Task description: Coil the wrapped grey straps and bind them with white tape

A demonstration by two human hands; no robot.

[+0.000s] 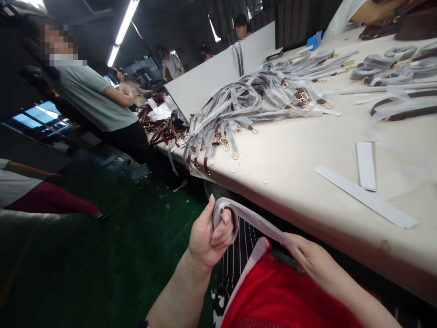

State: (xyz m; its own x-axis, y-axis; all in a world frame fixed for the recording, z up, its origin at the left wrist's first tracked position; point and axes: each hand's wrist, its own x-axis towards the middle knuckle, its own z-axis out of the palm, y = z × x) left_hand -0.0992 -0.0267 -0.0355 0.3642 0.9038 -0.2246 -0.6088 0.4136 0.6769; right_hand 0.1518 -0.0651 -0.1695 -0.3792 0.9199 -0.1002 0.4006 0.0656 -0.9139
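Note:
A bag strap (261,222) in clear plastic wrap runs between my two hands in front of the table edge. Its one end is coiled around the fingers of my left hand (211,232), which are curled inside the loop with the thumb pointing up. A bit of brown and a small metal ring show within the coil. Lower right, my right hand (305,253) pinches the strap's other stretch, keeping it fairly straight. Part of the right hand's fingers is hidden behind the hand itself.
A long cream table (283,155) lies ahead and right. On it are a heap of wrapped straps (235,102) with gold clasps, white card strips (365,196), a blue object (314,41) and a tilted white board (211,77). A person (92,95) stands at the left beside brown straps (164,127).

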